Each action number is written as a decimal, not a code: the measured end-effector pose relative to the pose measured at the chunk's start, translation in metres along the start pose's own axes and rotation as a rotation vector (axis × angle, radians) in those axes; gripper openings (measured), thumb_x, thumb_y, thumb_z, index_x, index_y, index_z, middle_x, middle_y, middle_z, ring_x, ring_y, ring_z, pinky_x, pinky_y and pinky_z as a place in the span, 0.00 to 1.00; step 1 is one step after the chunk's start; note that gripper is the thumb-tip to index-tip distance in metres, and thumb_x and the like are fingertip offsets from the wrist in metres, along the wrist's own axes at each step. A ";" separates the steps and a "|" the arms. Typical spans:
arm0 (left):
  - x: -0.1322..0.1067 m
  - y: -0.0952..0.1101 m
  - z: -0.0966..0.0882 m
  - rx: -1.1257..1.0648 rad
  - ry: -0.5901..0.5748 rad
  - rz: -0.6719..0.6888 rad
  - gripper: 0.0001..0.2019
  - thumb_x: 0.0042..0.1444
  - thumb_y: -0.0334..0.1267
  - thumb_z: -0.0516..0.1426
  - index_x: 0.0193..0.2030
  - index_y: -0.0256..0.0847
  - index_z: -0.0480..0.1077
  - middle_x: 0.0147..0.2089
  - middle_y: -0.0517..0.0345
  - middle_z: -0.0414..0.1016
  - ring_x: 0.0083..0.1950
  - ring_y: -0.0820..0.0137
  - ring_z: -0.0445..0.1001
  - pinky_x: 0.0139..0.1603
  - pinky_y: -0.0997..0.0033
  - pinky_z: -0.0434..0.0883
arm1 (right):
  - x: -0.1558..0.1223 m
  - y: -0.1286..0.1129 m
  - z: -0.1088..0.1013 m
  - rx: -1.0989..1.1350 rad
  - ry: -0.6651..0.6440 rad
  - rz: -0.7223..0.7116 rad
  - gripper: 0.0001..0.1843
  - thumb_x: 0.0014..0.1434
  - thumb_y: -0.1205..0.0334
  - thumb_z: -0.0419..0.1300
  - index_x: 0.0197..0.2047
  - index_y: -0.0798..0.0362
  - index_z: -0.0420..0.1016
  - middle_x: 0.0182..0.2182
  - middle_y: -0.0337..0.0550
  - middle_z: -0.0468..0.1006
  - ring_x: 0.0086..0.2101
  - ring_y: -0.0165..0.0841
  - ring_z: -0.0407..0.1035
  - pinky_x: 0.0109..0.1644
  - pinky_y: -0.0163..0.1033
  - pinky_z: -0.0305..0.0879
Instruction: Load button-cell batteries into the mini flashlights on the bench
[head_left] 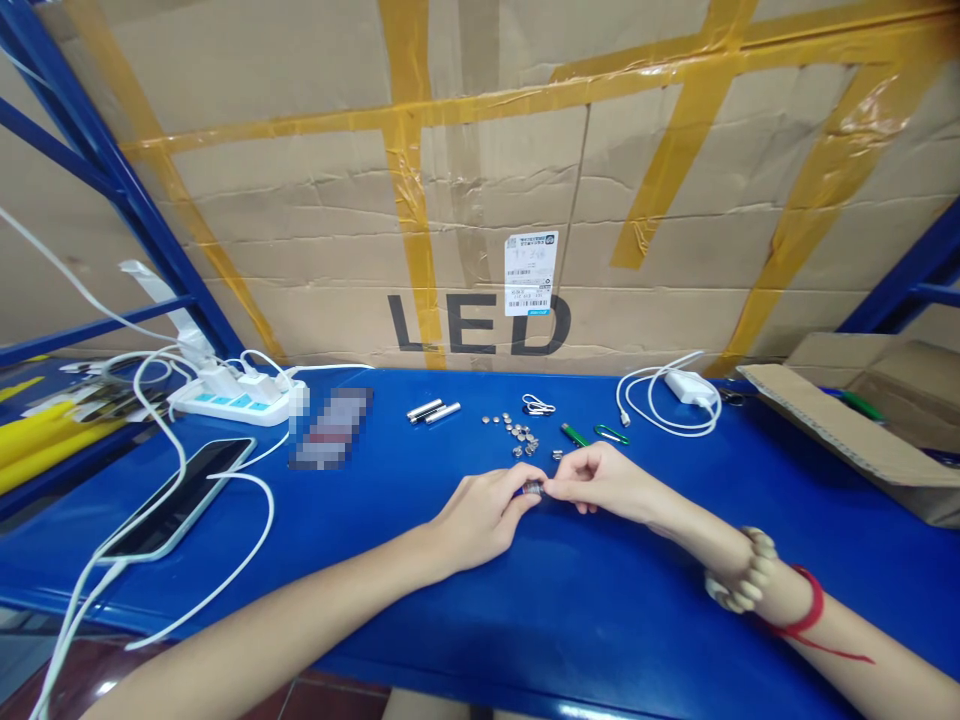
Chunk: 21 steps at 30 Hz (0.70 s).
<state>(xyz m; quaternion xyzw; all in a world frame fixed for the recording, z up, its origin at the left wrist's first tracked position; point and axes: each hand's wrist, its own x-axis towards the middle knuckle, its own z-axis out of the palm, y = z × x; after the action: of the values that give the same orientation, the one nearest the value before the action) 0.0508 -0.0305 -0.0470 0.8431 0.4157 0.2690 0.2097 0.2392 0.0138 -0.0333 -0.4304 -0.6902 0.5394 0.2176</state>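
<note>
Over the middle of the table, my left hand (487, 508) pinches a small silvery cylindrical piece (532, 487) between thumb and fingers. My right hand (604, 482) meets it from the other side, its fingertips closed at the right end of the same piece. Fingers cover much of it, so its exact kind is unclear. Just beyond the hands lie several small round button cells (517, 432), loosely scattered. A little silver part (557, 455) rests close to the right fingers. Behind that hand are a green tube (574, 435) and a green carabiner (612, 434).
Silver tubes (433, 411) and a silver carabiner (537, 405) lie farther back. A phone (180, 500), white cables and a power strip (240, 402) occupy the left. At right are a white charger (688, 388) and an open cardboard box (847, 430). A large taped carton (322, 230) stands behind.
</note>
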 end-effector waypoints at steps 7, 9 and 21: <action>0.001 0.000 0.000 0.012 -0.016 -0.007 0.09 0.62 0.35 0.46 0.47 0.43 0.63 0.43 0.60 0.72 0.43 0.72 0.71 0.42 0.76 0.65 | 0.000 0.001 0.000 0.002 -0.004 0.004 0.20 0.39 0.49 0.66 0.22 0.59 0.71 0.16 0.37 0.66 0.19 0.22 0.59 0.22 0.28 0.56; 0.001 0.000 -0.001 0.019 -0.013 -0.004 0.09 0.62 0.35 0.46 0.47 0.43 0.63 0.43 0.60 0.72 0.43 0.72 0.71 0.42 0.76 0.65 | 0.001 0.001 0.000 -0.007 0.002 -0.004 0.20 0.39 0.48 0.66 0.21 0.59 0.71 0.16 0.38 0.66 0.19 0.23 0.59 0.22 0.29 0.56; 0.000 0.000 -0.001 0.064 0.046 -0.004 0.11 0.62 0.35 0.45 0.49 0.42 0.63 0.43 0.59 0.73 0.44 0.70 0.71 0.44 0.74 0.65 | 0.000 0.000 0.004 -0.087 0.151 -0.129 0.18 0.40 0.52 0.67 0.25 0.59 0.73 0.17 0.40 0.69 0.19 0.24 0.60 0.23 0.29 0.57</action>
<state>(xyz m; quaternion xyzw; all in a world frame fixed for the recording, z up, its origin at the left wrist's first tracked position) 0.0509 -0.0303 -0.0461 0.8422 0.4305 0.2742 0.1735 0.2359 0.0120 -0.0342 -0.4335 -0.7210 0.4597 0.2844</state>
